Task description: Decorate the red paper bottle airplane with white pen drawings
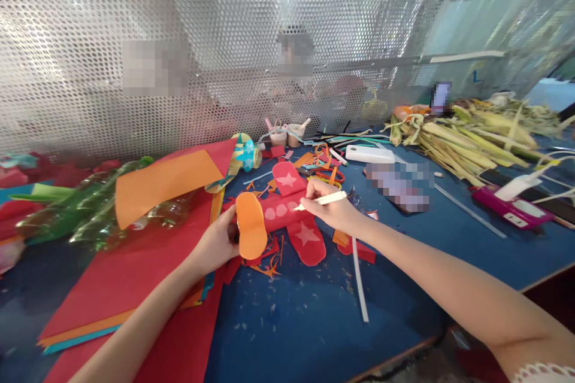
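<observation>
A red paper airplane model (277,203) with star-marked wings and pale round spots along its body lies over the blue table. At its left end is an orange rounded piece (251,225). My left hand (221,234) grips the model behind this orange piece, which hides some of the fingertips. Between the fingers of my right hand (330,206) is a white marker (330,198), its tip at the row of spots on the body. Under and around the model lie red and orange paper scraps (269,266).
Stacked coloured sheets (112,287) and green plastic bottles (103,212) lie at left. A blue and gold model (245,152) lies behind. Scissors (335,176), a white box (369,154), dried husks (467,143) and a magenta device (512,206) are farther right. A perforated metal screen (215,24) stands behind.
</observation>
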`<state>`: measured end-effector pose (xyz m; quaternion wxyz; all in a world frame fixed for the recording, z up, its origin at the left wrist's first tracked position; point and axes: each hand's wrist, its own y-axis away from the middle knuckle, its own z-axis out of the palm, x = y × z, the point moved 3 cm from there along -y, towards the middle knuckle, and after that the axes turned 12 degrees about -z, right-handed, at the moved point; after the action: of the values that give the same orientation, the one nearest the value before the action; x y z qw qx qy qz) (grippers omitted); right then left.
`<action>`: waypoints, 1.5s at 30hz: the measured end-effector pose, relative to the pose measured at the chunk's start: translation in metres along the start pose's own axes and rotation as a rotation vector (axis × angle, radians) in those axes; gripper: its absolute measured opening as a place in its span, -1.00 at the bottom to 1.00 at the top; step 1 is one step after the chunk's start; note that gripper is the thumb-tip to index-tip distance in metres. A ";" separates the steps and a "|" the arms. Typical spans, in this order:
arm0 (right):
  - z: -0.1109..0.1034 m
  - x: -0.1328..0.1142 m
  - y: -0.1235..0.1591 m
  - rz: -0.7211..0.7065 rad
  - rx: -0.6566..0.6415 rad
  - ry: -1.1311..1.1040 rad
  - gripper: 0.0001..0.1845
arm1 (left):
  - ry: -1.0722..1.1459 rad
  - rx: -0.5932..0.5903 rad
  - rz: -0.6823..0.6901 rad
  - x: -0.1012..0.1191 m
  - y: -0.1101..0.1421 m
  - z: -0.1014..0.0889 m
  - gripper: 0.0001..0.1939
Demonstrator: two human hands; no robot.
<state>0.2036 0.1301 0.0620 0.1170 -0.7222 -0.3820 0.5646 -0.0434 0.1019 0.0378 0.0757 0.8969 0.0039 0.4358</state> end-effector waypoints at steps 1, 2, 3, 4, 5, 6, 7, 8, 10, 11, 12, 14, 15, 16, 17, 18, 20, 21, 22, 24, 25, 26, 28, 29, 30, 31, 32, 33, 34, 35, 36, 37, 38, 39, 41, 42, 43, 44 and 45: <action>0.000 0.000 0.000 0.000 0.001 0.001 -0.73 | 0.009 -0.004 -0.002 0.001 0.000 0.000 -0.25; 0.000 0.000 0.000 0.000 0.004 0.000 -0.73 | 0.016 -0.004 -0.004 0.001 0.000 0.001 -0.25; 0.000 0.000 0.000 0.000 0.007 0.000 -0.74 | 0.022 -0.001 -0.004 0.002 0.000 0.001 -0.24; -0.001 0.000 0.000 -0.002 0.012 0.002 -0.74 | 0.028 0.001 -0.005 0.002 0.000 0.000 -0.25; -0.001 0.000 0.000 -0.005 0.014 0.002 -0.74 | 0.035 0.002 -0.004 0.003 0.000 0.000 -0.25; 0.000 0.000 0.000 -0.008 0.014 0.001 -0.74 | 0.044 0.001 -0.004 0.004 0.001 0.000 -0.25; 0.000 -0.001 0.000 -0.010 0.013 -0.001 -0.74 | 0.050 -0.001 -0.004 0.004 0.001 0.000 -0.26; 0.000 -0.001 0.000 -0.010 0.013 -0.005 -0.74 | 0.052 -0.003 -0.003 0.004 0.001 0.000 -0.26; 0.000 -0.001 0.000 -0.006 0.015 -0.008 -0.73 | 0.051 -0.005 0.000 0.004 0.001 0.000 -0.27; 0.000 -0.001 0.000 -0.002 0.017 -0.005 -0.73 | 0.049 -0.004 0.002 0.004 0.000 0.000 -0.27; 0.000 -0.001 0.000 0.001 0.018 -0.001 -0.73 | 0.045 -0.004 0.003 0.003 0.000 0.000 -0.27; 0.000 -0.001 -0.001 -0.001 0.021 0.002 -0.74 | 0.035 -0.003 0.002 0.001 -0.001 0.001 -0.26; 0.000 -0.001 -0.001 -0.003 0.023 -0.007 -0.75 | 0.031 -0.001 0.001 0.000 -0.001 0.001 -0.25; 0.000 -0.001 -0.001 -0.003 0.027 -0.022 -0.76 | 0.025 0.002 0.001 -0.001 -0.001 0.000 -0.24; 0.000 -0.001 -0.001 0.000 0.031 -0.038 -0.77 | 0.019 0.003 0.000 -0.001 -0.001 0.000 -0.24; 0.000 -0.001 -0.002 0.002 0.035 -0.050 -0.77 | 0.013 0.002 -0.001 -0.002 -0.001 0.000 -0.24; 0.000 -0.001 -0.002 0.007 0.037 -0.053 -0.76 | 0.007 -0.001 -0.003 -0.001 -0.001 0.000 -0.24; 0.000 -0.001 -0.002 0.008 0.037 -0.046 -0.75 | 0.005 -0.001 -0.003 -0.001 -0.001 0.000 -0.23; 0.000 -0.002 -0.002 0.008 0.036 -0.039 -0.75 | 0.003 0.001 -0.004 0.000 -0.001 0.000 -0.23; -0.001 -0.002 -0.002 0.012 0.034 -0.037 -0.76 | -0.007 0.001 -0.011 0.001 0.000 -0.001 -0.21; -0.001 -0.002 -0.002 0.015 0.032 -0.040 -0.76 | -0.010 -0.001 -0.015 0.002 0.000 -0.001 -0.21; -0.001 -0.002 -0.002 0.016 0.030 -0.044 -0.76 | -0.012 -0.004 -0.020 0.002 0.000 0.000 -0.21; 0.000 -0.002 -0.002 0.015 0.027 -0.043 -0.76 | -0.009 -0.003 -0.021 0.002 0.001 0.000 -0.21; -0.001 -0.003 -0.002 0.015 0.027 -0.043 -0.76 | -0.004 -0.001 -0.021 0.002 0.001 0.000 -0.21; -0.001 -0.003 -0.002 0.016 0.027 -0.044 -0.76 | 0.001 -0.002 -0.022 0.001 0.001 0.000 -0.21; -0.001 -0.003 -0.002 0.019 0.028 -0.046 -0.77 | 0.007 -0.006 -0.023 0.001 0.001 0.000 -0.21; -0.001 -0.003 -0.002 0.021 0.029 -0.048 -0.77 | 0.014 -0.012 -0.023 0.000 0.000 0.001 -0.20; -0.001 -0.003 -0.002 0.022 0.028 -0.048 -0.76 | 0.023 -0.018 -0.022 -0.001 0.000 0.001 -0.19; -0.001 -0.003 -0.002 0.021 0.026 -0.044 -0.76 | 0.030 -0.024 -0.020 -0.002 -0.001 0.001 -0.17; -0.001 -0.003 -0.002 0.019 0.027 -0.036 -0.75 | 0.031 -0.027 -0.017 -0.002 -0.001 0.001 -0.16; -0.001 -0.003 -0.002 0.015 0.033 -0.026 -0.75 | 0.027 -0.028 -0.016 -0.002 -0.001 0.001 -0.16; -0.002 -0.002 -0.002 0.012 0.042 -0.018 -0.75 | 0.019 -0.028 -0.015 -0.002 -0.001 0.001 -0.17; -0.002 -0.002 -0.002 0.010 0.051 -0.014 -0.76 | 0.011 -0.026 -0.014 -0.001 -0.001 0.000 -0.18; -0.002 -0.002 -0.002 0.011 0.057 -0.016 -0.77 | 0.004 -0.021 -0.012 0.000 -0.001 0.000 -0.19; -0.002 -0.001 -0.002 0.016 0.055 -0.027 -0.77 | -0.008 -0.005 -0.009 0.001 -0.001 -0.001 -0.22; -0.002 -0.001 -0.002 0.020 0.049 -0.031 -0.76 | -0.011 0.002 -0.009 0.001 0.000 -0.001 -0.22; -0.002 -0.001 -0.002 0.023 0.045 -0.030 -0.76 | -0.010 0.004 -0.009 0.001 0.000 -0.001 -0.22; -0.002 -0.001 -0.002 0.023 0.045 -0.023 -0.76 | -0.005 0.002 -0.009 0.000 0.000 -0.001 -0.21; -0.002 -0.001 -0.002 0.021 0.050 -0.014 -0.76 | 0.003 -0.005 -0.007 -0.001 0.000 -0.001 -0.20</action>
<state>0.2041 0.1312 0.0650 0.1265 -0.7190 -0.3610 0.5803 -0.0445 0.1021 0.0379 0.0794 0.8960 0.0061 0.4368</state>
